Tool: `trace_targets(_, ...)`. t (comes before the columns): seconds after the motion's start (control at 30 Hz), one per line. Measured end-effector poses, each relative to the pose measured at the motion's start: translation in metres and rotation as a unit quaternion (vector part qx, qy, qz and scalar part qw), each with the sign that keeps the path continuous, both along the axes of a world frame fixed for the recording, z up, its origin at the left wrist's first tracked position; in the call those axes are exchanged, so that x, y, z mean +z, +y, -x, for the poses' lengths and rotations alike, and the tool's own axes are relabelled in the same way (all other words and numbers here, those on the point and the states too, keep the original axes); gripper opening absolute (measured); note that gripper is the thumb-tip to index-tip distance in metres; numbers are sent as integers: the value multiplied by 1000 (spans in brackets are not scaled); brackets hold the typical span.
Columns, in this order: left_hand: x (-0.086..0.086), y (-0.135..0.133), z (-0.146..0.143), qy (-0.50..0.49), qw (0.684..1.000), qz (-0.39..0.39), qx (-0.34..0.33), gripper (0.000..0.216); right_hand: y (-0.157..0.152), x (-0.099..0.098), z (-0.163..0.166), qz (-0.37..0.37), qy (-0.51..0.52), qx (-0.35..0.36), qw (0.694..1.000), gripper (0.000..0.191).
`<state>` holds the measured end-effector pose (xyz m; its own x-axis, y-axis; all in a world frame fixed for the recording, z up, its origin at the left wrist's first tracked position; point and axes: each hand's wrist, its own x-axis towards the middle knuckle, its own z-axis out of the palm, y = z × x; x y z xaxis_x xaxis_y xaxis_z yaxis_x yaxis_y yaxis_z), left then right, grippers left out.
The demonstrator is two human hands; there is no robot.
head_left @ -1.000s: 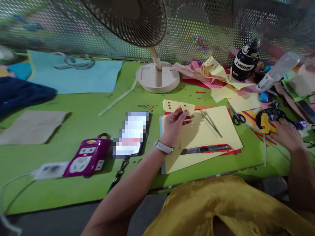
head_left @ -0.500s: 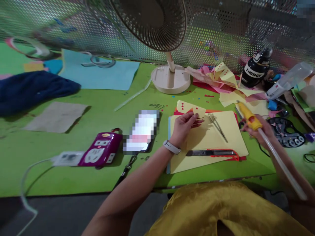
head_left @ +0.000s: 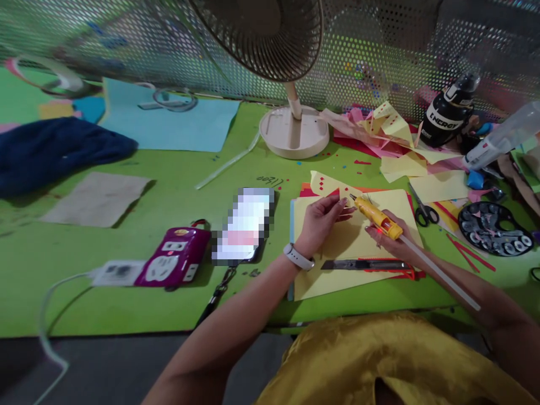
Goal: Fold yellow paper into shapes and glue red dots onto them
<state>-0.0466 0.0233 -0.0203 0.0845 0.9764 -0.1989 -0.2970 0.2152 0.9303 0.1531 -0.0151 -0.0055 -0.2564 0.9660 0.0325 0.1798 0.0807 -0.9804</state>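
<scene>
My right hand (head_left: 394, 228) is wrapped round a yellow hot glue gun (head_left: 377, 216), with a long clear glue stick (head_left: 441, 273) trailing from its back end. Its metal nozzle points at the fingertips of my left hand (head_left: 323, 219). Those fingers are pinched together; what is between them is too small to make out. Both hands are over a stack of yellow paper (head_left: 310, 287). Just beyond my left fingers lies a yellow scrap (head_left: 331, 183) with red diamond shapes. A cutter knife (head_left: 367, 266) rests on the stack's near side. Tweezers are mostly hidden behind the glue gun.
Right of the stack lie scissors (head_left: 427, 215), red strips (head_left: 468, 253) and a black palette (head_left: 493, 228). A fan base (head_left: 295, 135), paper scraps (head_left: 386, 132) and a black bottle (head_left: 449, 115) stand behind. On the left are a phone (head_left: 244, 225) and a purple power socket (head_left: 175, 256).
My right hand has brought the glue gun leftward from beside the stack to my left fingertips. The scissors and red strips are now uncovered. My left hand has barely moved.
</scene>
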Motion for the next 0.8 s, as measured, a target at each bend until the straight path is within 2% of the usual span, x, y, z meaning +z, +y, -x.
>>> trace_targets(0.17, 0, -2, -2, -9, 1000, -9, -1, 44, 1, 3, 3, 7, 25, -11, 1000, 34)
trace_targets(0.53, 0, -3, 0, 18, 999, -38, -34, 41, 0, 1, 3, -5, -9, -30, 999, 35)
trace_targets(0.8, 2, -4, -2, 20, 999, -31, -16, 38, -1, 5, 5, 43, 2, -38, 998, 36)
